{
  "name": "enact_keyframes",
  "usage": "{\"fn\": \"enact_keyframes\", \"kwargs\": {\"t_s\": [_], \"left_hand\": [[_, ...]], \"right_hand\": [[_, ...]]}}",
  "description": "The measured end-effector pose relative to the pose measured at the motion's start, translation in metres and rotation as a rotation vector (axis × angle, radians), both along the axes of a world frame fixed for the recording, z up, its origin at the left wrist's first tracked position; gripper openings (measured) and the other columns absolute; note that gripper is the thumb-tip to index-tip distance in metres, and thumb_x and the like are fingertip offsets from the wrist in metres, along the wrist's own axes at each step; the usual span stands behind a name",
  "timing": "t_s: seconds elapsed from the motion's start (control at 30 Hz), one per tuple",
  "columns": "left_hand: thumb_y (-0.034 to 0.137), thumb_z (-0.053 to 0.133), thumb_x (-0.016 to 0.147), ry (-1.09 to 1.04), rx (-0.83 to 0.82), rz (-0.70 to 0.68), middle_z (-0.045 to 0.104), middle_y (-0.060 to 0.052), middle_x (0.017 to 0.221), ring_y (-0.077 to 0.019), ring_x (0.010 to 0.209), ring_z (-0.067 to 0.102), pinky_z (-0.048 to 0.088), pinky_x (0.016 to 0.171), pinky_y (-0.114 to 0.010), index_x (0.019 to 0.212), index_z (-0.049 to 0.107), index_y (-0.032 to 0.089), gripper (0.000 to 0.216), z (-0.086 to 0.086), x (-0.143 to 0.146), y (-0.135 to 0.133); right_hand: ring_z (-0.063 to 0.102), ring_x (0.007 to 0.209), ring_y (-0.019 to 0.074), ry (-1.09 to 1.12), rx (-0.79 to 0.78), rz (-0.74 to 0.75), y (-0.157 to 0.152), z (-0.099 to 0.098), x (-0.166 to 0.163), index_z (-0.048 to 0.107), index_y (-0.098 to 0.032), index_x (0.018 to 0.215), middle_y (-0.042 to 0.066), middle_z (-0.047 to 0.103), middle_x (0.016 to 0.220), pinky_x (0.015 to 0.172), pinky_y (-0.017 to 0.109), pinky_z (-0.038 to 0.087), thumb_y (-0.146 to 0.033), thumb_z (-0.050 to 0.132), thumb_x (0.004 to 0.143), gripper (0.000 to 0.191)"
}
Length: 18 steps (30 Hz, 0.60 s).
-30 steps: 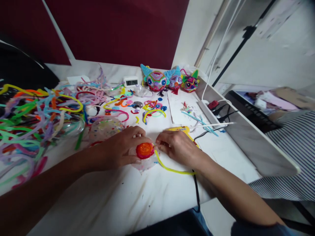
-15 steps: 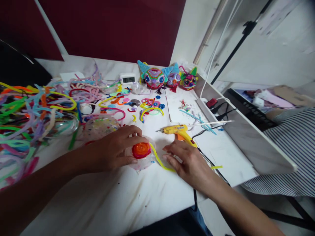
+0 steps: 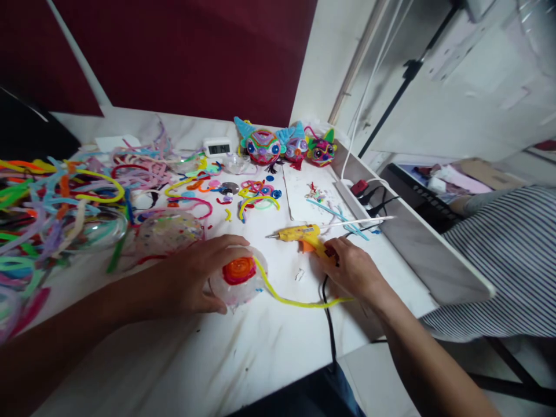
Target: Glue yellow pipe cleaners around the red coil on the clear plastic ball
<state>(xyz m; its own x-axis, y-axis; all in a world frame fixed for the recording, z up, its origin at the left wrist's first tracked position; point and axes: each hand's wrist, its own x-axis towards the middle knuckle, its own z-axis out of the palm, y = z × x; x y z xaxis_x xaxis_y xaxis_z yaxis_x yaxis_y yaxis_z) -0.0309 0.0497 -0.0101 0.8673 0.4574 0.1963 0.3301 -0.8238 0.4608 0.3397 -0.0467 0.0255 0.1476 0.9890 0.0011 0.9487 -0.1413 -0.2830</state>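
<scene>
My left hand (image 3: 202, 269) curls round the near-left side of a clear plastic dome (image 3: 247, 292), fingers over its top and thumb low at its edge. A coil of orange and red pipe cleaner (image 3: 238, 270) sits on the dome. From the coil a yellow pipe cleaner (image 3: 282, 298) trails right across the table. My right hand (image 3: 350, 266) is closed on the handle of a yellow hot glue gun (image 3: 302, 233). The gun lies with its nozzle pointing left and a glue stick sticking out behind. Its black cord (image 3: 330, 324) crosses the yellow strand.
Loose pipe cleaners (image 3: 61, 197) heap up on the left. Another clear dome (image 3: 169, 231) stands beside my left hand. Decorated animal heads (image 3: 263, 146) and a digital timer (image 3: 218, 147) line the back. A power strip (image 3: 354, 197) runs along the right-hand board; a person's striped clothing (image 3: 508, 266) is beyond.
My right hand has moved off the yellow pipe cleaner to the right and taken hold of the glue gun's handle. The left hand stays on the dome. The view has shifted slightly.
</scene>
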Motion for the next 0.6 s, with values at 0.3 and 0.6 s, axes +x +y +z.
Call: {"fn": "enact_keyframes", "kwargs": {"t_s": [0.3, 0.6], "left_hand": [[0.022, 0.084, 0.084, -0.092, -0.025, 0.01, 0.069, -0.01, 0.168, -0.0375, 0.152, 0.07, 0.057, 0.13, -0.05, 0.161, 0.057, 0.037, 0.083, 0.0, 0.007, -0.005], [0.038, 0.086, 0.084, -0.133, 0.025, 0.033, 0.074, -0.009, 0.161, -0.0386, 0.143, 0.075, 0.062, 0.125, -0.047, 0.158, 0.063, 0.037, 0.078, -0.01, 0.009, 0.0]], "right_hand": [[0.066, 0.068, 0.0207, 0.243, 0.042, -0.035, 0.011, 0.0, 0.013, 0.068, -0.025, 0.088, 0.002, 0.075, 0.078, 0.063, 0.03, 0.045, -0.035, 0.078, 0.093, 0.016], [0.058, 0.067, 0.0204, 0.513, 0.377, -0.065, -0.002, 0.017, 0.008, 0.066, -0.026, 0.103, 0.0, 0.067, 0.079, 0.061, 0.033, 0.047, -0.062, 0.068, 0.101, 0.036]]}}
